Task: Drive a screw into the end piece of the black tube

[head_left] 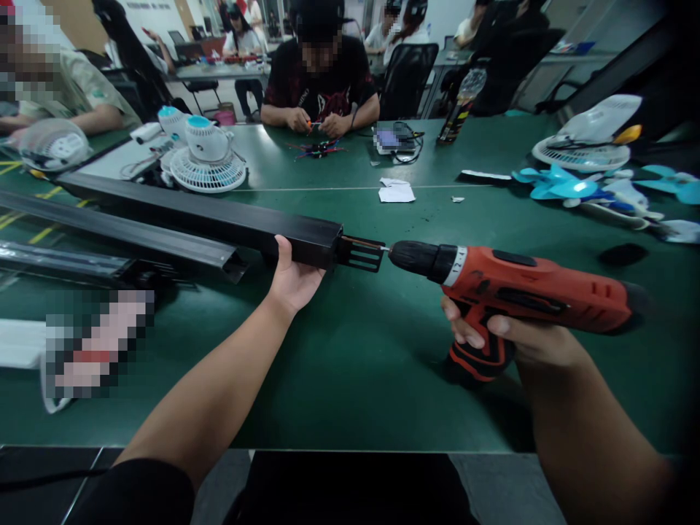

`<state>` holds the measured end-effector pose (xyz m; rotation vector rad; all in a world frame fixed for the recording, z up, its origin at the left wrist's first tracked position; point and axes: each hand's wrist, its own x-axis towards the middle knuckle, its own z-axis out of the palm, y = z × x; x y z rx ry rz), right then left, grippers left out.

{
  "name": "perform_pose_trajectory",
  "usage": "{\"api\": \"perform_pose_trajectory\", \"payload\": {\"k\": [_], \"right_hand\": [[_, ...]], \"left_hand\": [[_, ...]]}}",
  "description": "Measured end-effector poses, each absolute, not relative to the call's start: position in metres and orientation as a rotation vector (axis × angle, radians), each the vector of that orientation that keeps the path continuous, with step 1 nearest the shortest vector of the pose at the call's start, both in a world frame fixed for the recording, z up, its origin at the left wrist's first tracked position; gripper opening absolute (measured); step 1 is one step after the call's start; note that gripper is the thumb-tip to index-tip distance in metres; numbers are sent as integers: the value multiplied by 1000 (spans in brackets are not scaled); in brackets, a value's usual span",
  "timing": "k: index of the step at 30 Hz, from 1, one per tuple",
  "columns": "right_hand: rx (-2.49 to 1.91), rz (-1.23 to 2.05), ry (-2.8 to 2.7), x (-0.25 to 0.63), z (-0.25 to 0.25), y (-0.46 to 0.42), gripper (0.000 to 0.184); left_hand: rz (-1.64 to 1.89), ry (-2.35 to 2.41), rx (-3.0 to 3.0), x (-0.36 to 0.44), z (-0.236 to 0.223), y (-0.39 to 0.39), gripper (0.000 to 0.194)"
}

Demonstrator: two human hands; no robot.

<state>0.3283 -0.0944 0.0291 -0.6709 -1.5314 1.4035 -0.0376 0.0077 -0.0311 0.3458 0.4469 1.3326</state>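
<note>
Left hand (298,281) cupped under a black rail (219,217), right hand (519,337) wrapped around a red drill's (536,284) grip.
The left thumb lies up the rail's near side; the drill's tip points left at the slotted end bracket (362,253), above the green surface (350,379).

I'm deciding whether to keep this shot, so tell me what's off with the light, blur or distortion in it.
Head view: soft glare on the green tabletop near the far edge; dark shadow under the cordless drill; right forearm smeared toward a black right edge; wide-angle bending toward the sides; mosaic blocks over the pinkish item at left.
</note>
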Motion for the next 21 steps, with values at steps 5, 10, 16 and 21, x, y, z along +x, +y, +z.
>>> {"api": "perform_pose_trajectory", "payload": {"k": [5,10,16,21], "right_hand": [[-658,1415,-1558,330,28,-94,39],[-660,1418,-1551,331,29,-94,39],[-659,1418,-1534,329,29,-94,38],[-651,1421,-1537,327,31,-95,35]], "left_hand": [[1325,449,324,-37,-29,7,95],[1345,476,297,-34,-23,5,88],[1385,553,345,-26,-15,2,88],[1384,566,335,-27,-12,0,82]]}}
